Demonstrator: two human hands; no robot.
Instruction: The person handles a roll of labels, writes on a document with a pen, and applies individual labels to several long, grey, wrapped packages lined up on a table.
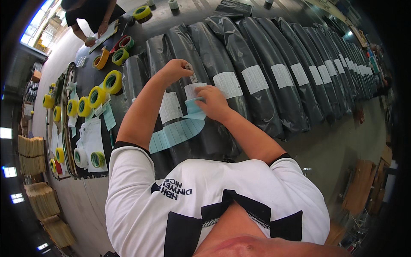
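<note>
My left hand (pixel 174 70) pinches a small white sticker (pixel 189 71) above a dark grey plastic bag (pixel 180 47). My right hand (pixel 214 103) grips the upper end of a light-blue strip of label backing (pixel 176 133), which curls down across the bags toward my chest. Both hands hover over a bag that carries a white label (pixel 170 107); a second white label (pixel 193 89) shows between the hands. A long row of similar dark bags with white labels (pixel 254 79) runs off to the right.
Yellow and green tape rolls (pixel 112 82) and papers (pixel 92 141) lie on the dark table at the left. Another person (pixel 92 15) leans over a clipboard at the top left. Stacks of cardboard (pixel 40 199) stand on the floor to the left, and brown boxes (pixel 361 184) to the right.
</note>
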